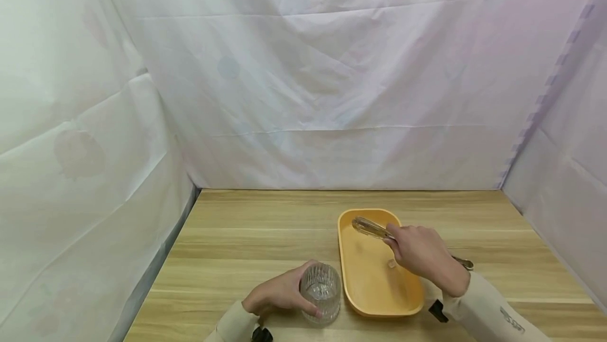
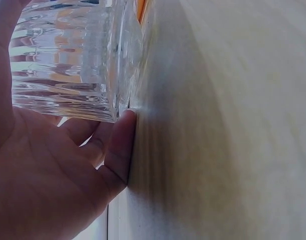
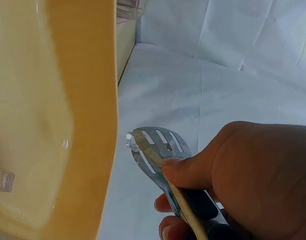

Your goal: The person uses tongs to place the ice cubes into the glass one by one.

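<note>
My left hand (image 1: pixel 284 288) grips a clear ribbed drinking glass (image 1: pixel 322 300), thumb on the near side and fingers behind. The glass stands upright on the table, left of a yellow tray (image 1: pixel 353 284). With my right hand (image 1: pixel 422 252) I hold metal tongs (image 1: pixel 370 227) above the tray. Their slotted heads (image 3: pixel 165 142) pinch a small clear piece (image 3: pixel 131 142), probably an ice cube. Another clear cube (image 1: pixel 391 263) lies on the tray floor. Behind my right hand the tongs' rear end sticks out. Whether the glass holds anything I cannot tell.
The wood-grain table (image 1: pixel 246 231) reaches back to a white cloth wall (image 1: pixel 332 94). More cloth hangs on the left (image 1: pixel 95 173) and right (image 1: pixel 569 163). The tray's raised rim stands close beside the glass.
</note>
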A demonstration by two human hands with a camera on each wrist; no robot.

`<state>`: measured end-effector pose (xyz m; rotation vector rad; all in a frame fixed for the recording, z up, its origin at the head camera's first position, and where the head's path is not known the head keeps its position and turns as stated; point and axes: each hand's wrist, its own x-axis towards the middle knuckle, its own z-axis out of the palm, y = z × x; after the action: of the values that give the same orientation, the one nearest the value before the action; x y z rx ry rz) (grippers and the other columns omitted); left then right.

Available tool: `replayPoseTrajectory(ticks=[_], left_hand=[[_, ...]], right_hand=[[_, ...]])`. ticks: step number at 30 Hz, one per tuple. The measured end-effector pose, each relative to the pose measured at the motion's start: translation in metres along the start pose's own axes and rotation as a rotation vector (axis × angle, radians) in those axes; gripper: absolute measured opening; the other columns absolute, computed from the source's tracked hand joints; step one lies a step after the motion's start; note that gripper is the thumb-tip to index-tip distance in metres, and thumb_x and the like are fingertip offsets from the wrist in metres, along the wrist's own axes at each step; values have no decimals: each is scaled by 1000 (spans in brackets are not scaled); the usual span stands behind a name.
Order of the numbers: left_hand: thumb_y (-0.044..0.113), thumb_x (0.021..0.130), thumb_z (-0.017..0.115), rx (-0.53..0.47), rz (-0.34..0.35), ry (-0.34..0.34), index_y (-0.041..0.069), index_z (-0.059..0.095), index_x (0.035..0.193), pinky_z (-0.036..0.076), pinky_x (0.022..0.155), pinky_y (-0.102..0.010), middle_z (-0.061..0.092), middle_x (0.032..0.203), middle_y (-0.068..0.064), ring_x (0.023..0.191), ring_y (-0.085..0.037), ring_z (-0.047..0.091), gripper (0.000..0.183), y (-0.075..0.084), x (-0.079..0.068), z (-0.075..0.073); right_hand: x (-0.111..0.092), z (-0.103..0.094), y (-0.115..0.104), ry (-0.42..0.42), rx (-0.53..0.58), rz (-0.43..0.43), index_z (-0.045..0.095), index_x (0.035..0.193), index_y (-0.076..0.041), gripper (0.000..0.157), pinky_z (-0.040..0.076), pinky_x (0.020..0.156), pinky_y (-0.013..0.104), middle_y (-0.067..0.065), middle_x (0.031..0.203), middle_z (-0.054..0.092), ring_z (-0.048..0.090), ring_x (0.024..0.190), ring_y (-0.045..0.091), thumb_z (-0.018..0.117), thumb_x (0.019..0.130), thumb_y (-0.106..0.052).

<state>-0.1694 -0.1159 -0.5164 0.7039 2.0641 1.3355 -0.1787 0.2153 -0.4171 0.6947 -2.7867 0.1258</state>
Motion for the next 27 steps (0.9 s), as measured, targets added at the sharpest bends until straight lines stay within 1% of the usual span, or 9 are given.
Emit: replayPoseTrajectory(ticks=[8,16,21,27], left_hand=[[22,70,91,-18,4,-11,35,43,138,36,105,-31,56,128,10,122,-9,51,84,-3,0,0],[22,70,91,-12,11,-4,35,43,138,37,104,-31,56,128,10,121,-9,51,84,-3,1,0],[22,69,91,-10,24,6,35,44,138,36,104,-30,57,127,9,121,-8,52,84,-2,0,1],[24,71,90,4,27,-9,33,43,139,37,105,-30,56,128,9,121,-8,51,84,-2,0,0]], right_hand=[[-4,-6,-6,25,18,-5,46,79,-20,27,23,40,23,-12,53,31,27,43,4,67,94,-27],[-5,-15,-14,66,49,-31,46,80,-22,27,23,40,21,-15,54,32,27,43,1,67,94,-28],[-5,-19,-17,75,61,-40,45,79,-23,27,23,40,20,-16,55,33,27,43,-1,68,94,-27],[-6,-23,-22,102,71,-63,45,78,-23,28,20,41,20,-16,54,29,23,43,-1,69,93,-28]])
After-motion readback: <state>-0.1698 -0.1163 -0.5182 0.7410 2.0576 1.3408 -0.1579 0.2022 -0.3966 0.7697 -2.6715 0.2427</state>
